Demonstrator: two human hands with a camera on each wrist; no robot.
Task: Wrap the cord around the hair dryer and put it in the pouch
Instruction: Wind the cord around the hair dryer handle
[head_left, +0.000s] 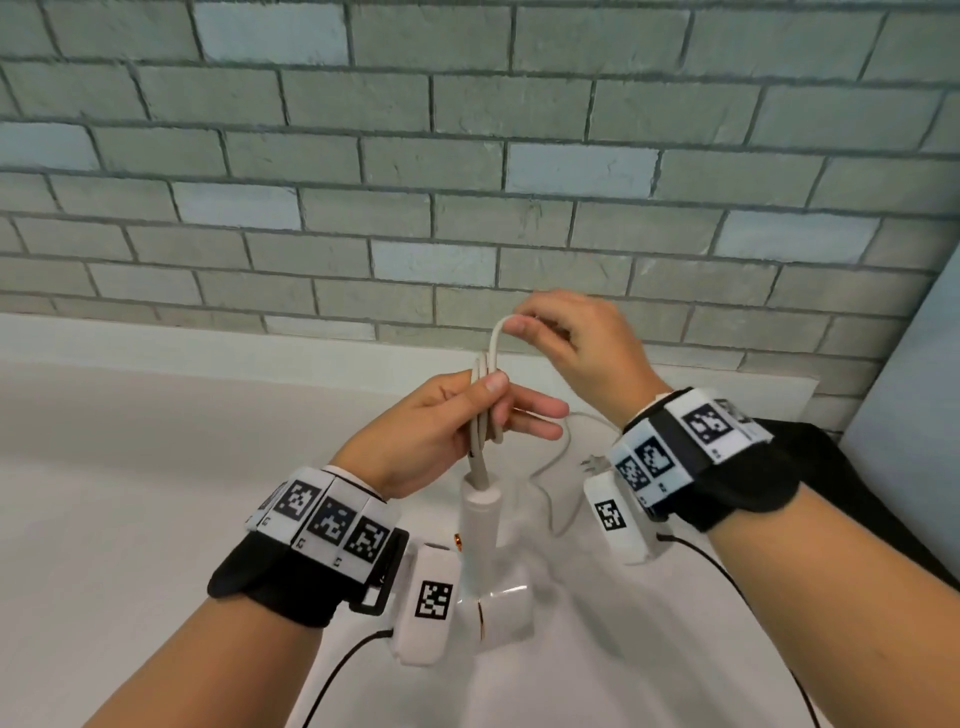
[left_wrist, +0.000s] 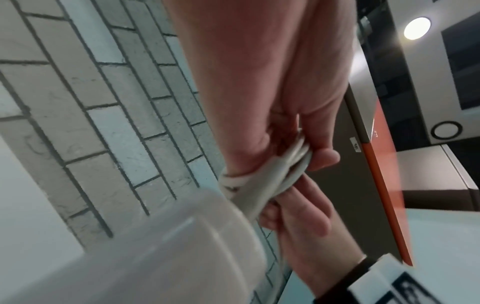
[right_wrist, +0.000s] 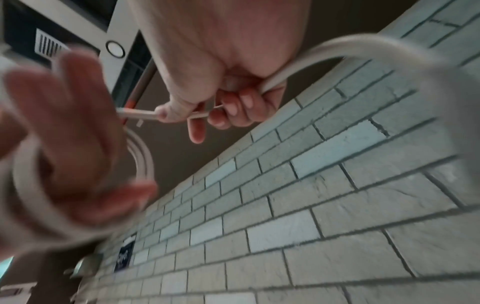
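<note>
In the head view the white hair dryer hangs handle-up over the counter, its barrel lowest. Its grey cord is gathered in several loops that my left hand pinches between thumb and fingers just above the handle. My right hand pinches the top of a further loop above the left hand. The loose cord runs down to the plug on the counter. The left wrist view shows the cord bundle under my thumb. In the right wrist view my fingers curl round the cord.
The black pouch lies on the white counter at the right, partly behind my right wrist. A grey brick wall stands close behind the hands. A pale panel rises at the far right.
</note>
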